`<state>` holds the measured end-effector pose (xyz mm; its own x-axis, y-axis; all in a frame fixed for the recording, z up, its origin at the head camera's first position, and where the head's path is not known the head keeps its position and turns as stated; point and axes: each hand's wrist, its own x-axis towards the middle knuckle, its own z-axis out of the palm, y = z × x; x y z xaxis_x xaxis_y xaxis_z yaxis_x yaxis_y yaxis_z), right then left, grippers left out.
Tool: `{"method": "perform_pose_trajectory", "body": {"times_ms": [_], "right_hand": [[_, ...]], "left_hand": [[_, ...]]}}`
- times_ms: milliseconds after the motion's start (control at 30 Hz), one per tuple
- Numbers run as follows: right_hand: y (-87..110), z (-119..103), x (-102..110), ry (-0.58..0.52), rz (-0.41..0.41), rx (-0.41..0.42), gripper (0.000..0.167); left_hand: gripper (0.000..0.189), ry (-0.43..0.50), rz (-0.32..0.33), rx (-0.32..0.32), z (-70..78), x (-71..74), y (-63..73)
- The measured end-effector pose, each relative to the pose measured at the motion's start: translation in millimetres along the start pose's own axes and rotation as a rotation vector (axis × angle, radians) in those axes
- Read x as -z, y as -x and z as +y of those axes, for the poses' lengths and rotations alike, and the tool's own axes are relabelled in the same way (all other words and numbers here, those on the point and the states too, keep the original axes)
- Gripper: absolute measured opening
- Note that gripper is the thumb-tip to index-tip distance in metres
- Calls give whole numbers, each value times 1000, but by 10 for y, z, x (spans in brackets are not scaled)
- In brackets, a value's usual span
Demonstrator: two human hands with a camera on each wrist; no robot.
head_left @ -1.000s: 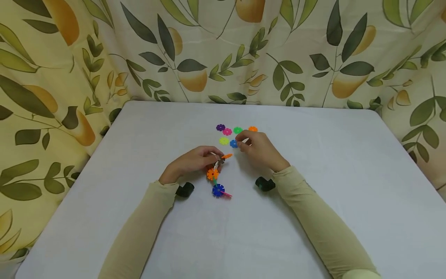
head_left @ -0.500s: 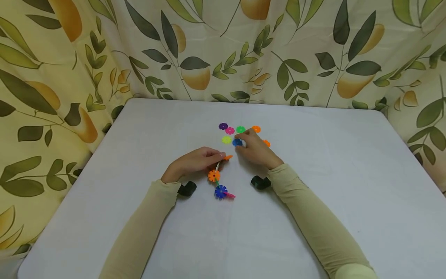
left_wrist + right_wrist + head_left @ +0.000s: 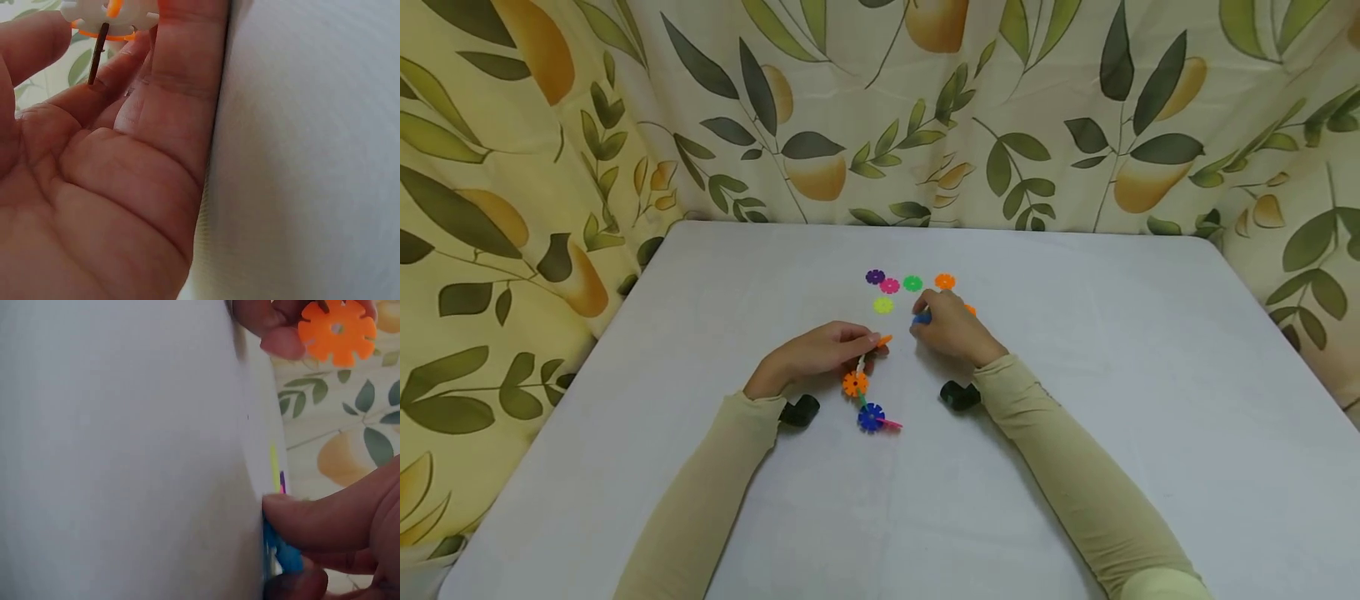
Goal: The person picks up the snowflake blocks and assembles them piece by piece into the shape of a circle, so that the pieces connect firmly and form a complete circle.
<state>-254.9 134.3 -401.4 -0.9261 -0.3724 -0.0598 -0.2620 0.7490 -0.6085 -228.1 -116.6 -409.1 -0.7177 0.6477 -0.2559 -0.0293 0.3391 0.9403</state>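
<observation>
In the head view my left hand [image 3: 816,350] pinches a chain of slotted plastic snowflake discs at its upper end. An orange disc [image 3: 886,340] sticks out past the fingertips; farther down hang another orange disc [image 3: 855,384], a green one, a dark blue disc [image 3: 871,417] and a pink disc [image 3: 891,425]. The left wrist view shows a white disc [image 3: 87,12] and a brown disc [image 3: 99,55] edge-on near the fingers. Close to the table, my right hand [image 3: 958,329] holds a blue snowflake disc [image 3: 284,550] between thumb and fingers, partly hidden by them.
Beyond the hands lie loose discs: purple [image 3: 875,277], pink [image 3: 890,286], green [image 3: 913,283], yellow [image 3: 883,305] and orange [image 3: 945,282]. Another orange disc [image 3: 971,310] is half hidden behind the right hand. A patterned curtain [image 3: 820,108] borders the white table [image 3: 1075,375].
My right hand has picked the blue disc out of the loose group and drawn it slightly toward me. The left hand keeps hold of the chain, its fingers shifted around the upper orange disc.
</observation>
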Motion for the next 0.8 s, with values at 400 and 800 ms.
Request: {"method": "perform_pose_trajectory", "body": {"times_ms": [400,800], "right_hand": [[167,35,138,-466,-138,-5,13],[281,-129,91,-540,-129,24,11]], "left_hand": [[40,13,-3,-18,-27,-9,7],[39,0,-32,-50,26,-38,2]]}}
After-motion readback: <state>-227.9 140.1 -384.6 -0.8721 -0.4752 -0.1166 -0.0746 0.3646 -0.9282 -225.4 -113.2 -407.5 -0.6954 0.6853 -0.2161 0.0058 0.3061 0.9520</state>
